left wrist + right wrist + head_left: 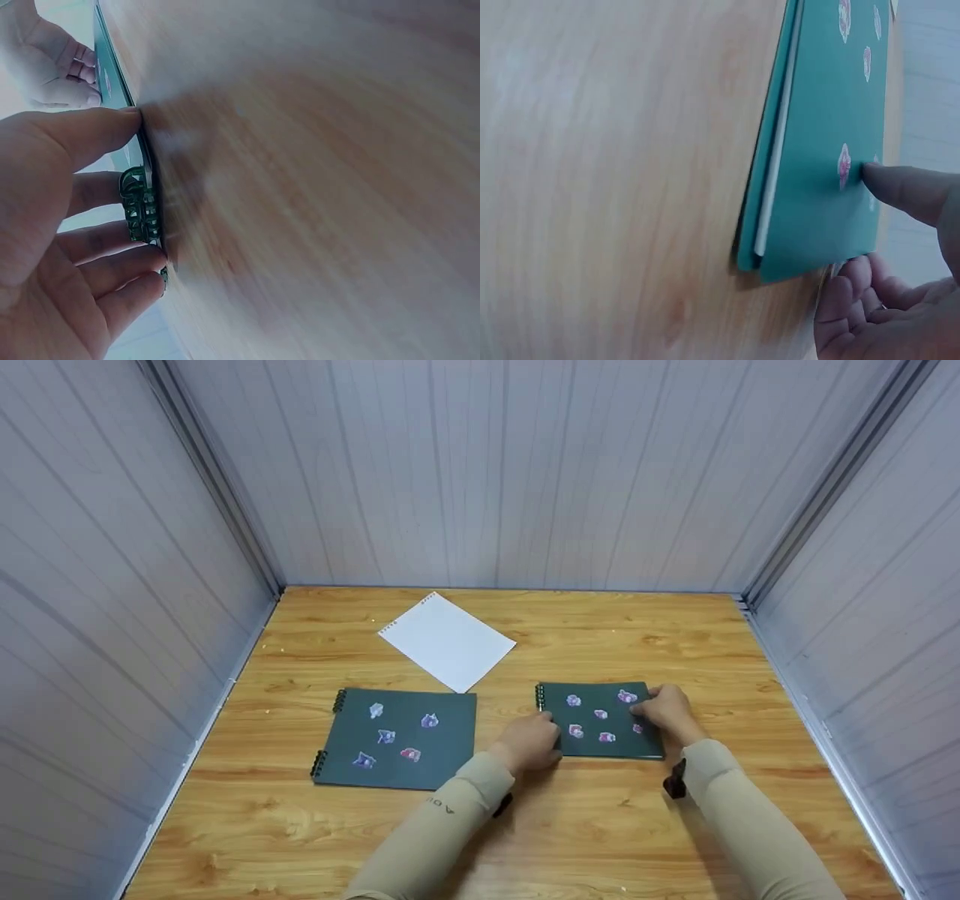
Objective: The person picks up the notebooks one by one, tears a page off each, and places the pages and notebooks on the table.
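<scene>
Left hand and right hand are clamping the smaller notebook; loose right-side pressure could be leaving its cover flapping.

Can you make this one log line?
left hand: touching smaller notebook, spiral side; right hand: thumb on its cover; white sheet: beyond larger notebook

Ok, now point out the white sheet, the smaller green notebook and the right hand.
White sheet [448, 642]: head view, middle of its upper face.
Smaller green notebook [589, 723]: head view, bare front cover between stickers.
Right hand [672, 712]: head view, back of the hand.
</scene>
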### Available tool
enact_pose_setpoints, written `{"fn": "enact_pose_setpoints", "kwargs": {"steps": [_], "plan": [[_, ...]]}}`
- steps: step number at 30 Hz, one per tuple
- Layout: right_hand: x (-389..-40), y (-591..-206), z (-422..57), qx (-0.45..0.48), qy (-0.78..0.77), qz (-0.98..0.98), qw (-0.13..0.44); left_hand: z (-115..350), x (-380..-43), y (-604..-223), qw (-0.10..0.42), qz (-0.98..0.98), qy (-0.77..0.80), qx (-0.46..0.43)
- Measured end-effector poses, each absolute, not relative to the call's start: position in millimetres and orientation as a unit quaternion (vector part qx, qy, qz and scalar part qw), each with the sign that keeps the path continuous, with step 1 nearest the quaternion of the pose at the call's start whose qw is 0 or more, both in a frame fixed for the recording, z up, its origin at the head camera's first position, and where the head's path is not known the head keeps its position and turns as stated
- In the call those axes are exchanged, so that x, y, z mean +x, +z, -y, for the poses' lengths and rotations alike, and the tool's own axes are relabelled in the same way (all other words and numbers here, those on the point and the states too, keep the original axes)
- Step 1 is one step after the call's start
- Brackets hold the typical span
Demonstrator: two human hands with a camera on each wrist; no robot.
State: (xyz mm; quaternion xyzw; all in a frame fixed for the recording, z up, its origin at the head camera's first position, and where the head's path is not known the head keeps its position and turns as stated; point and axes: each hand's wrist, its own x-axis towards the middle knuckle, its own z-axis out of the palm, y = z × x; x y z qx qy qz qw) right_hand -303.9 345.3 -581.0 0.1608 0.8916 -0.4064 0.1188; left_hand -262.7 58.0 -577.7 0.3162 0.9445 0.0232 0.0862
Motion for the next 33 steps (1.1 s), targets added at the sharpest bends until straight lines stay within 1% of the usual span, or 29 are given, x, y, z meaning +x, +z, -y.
{"fn": "enact_pose_setpoints", "kwargs": {"steps": [6, 10, 17, 25, 30, 33], "plan": [[-305, -576, -346, 0.197, -0.423, -0.882, 0.069, -59, -262, -578, 0.087, -0.945, 0.025, 0.315], [-304, -573, -347, 0.204, -0.44, -0.873, 0.05, -58, -262, -579, 0.083, -0.945, 0.03, 0.316], [-304, -570, -351, 0.205, -0.455, -0.865, 0.052, -59, -262, -580, 0.085, -0.945, 0.037, 0.312], [-301, -568, -358, 0.153, -0.421, -0.894, 0.029, -59, -262, -580, 0.075, -0.945, 0.036, 0.316], [-301, -561, -358, 0.127, -0.421, -0.897, 0.039, -57, -261, -580, 0.069, -0.943, 0.043, 0.323], [-301, -551, -356, 0.116, -0.45, -0.883, 0.068, -58, -261, -581, 0.075, -0.944, 0.052, 0.318]]}}
